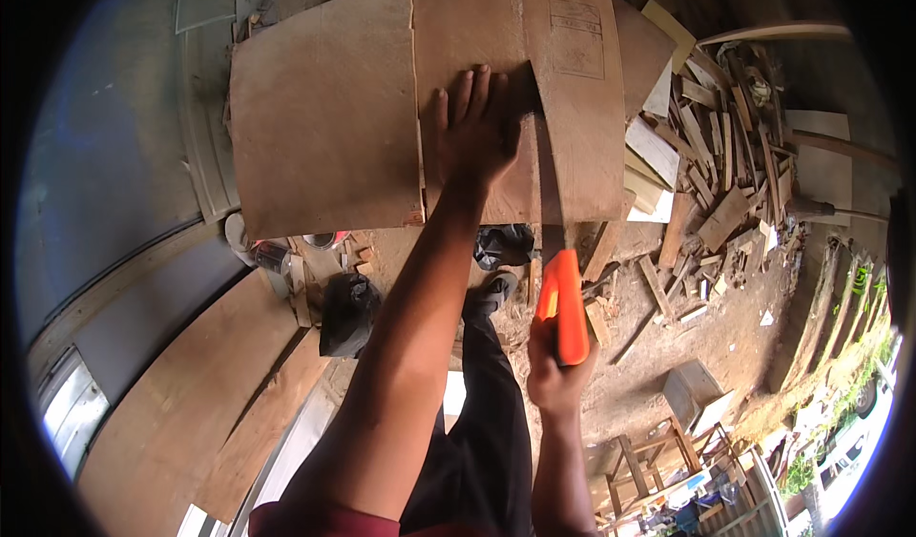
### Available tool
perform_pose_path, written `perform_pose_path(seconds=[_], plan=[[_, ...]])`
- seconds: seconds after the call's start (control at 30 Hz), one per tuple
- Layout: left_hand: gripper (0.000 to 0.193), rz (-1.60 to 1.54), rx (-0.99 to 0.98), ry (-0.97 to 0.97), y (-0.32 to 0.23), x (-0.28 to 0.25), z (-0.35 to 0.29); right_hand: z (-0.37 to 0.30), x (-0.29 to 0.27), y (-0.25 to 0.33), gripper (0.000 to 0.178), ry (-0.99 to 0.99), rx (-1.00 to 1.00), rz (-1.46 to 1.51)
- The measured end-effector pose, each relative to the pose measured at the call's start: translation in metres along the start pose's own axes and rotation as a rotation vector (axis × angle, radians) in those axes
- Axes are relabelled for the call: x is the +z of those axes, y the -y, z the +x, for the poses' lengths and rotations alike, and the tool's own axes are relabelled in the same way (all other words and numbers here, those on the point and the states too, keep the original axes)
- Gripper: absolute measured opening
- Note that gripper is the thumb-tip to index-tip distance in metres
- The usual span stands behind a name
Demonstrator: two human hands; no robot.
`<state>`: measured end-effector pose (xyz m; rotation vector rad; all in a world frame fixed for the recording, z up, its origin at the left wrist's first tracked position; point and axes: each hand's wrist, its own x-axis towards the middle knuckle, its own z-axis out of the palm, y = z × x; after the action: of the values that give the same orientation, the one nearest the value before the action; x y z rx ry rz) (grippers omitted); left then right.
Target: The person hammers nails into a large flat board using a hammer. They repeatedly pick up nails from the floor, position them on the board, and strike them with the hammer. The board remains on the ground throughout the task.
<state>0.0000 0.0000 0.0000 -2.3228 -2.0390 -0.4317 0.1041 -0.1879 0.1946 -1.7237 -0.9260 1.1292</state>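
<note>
A brown plywood sheet [324, 108] lies raised in front of me, with a narrow seam or cut running across it left of my hand. My left hand [474, 141] presses flat on the wood, fingers spread. Just to its right, the grey blade of a handsaw [565, 299] slants across the sheet and past its near edge. My right hand [555, 375] is closed around the saw's orange handle, below that edge. Whether the blade sits inside a cut is hard to tell. A faint line runs on from the blade's tip toward the far edge.
Wood offcuts [725, 146] are heaped on the right. A black plastic bag [350, 315] sits on the ground left of my legs, near a long wooden board [191, 384]. A wooden frame [630, 470] stands at lower right. My shoe [491, 292] shows under the sheet's near edge.
</note>
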Motion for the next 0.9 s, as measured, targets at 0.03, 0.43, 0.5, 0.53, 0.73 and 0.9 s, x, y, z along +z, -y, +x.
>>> perform_pose_path(seconds=[0.03,0.43,0.5,0.53,0.73,0.9], plan=[[0.068,-0.032,0.0,-0.033,-0.004,-0.001,-0.003,0.012,0.009,-0.005,0.018,0.031,0.068,0.027],[0.053,0.029,0.027,-0.11,0.01,-0.002,-0.012,-0.009,-0.005,-0.036,0.026,0.08,0.052,0.026],[0.05,0.03,0.011,0.0,-0.007,-0.006,-0.023,0.011,-0.001,-0.04,0.024,0.067,0.08,0.008],[0.049,0.025,0.001,0.064,-0.017,-0.009,-0.034,0.025,0.002,-0.041,0.024,0.059,0.094,0.006],[0.044,-0.14,0.009,-0.018,-0.015,-0.019,-0.049,-0.051,-0.015,-0.032,0.018,0.08,-0.01,-0.067],[0.044,0.012,0.026,0.093,-0.02,-0.014,-0.049,0.021,0.006,-0.051,0.026,0.042,0.062,-0.018]])
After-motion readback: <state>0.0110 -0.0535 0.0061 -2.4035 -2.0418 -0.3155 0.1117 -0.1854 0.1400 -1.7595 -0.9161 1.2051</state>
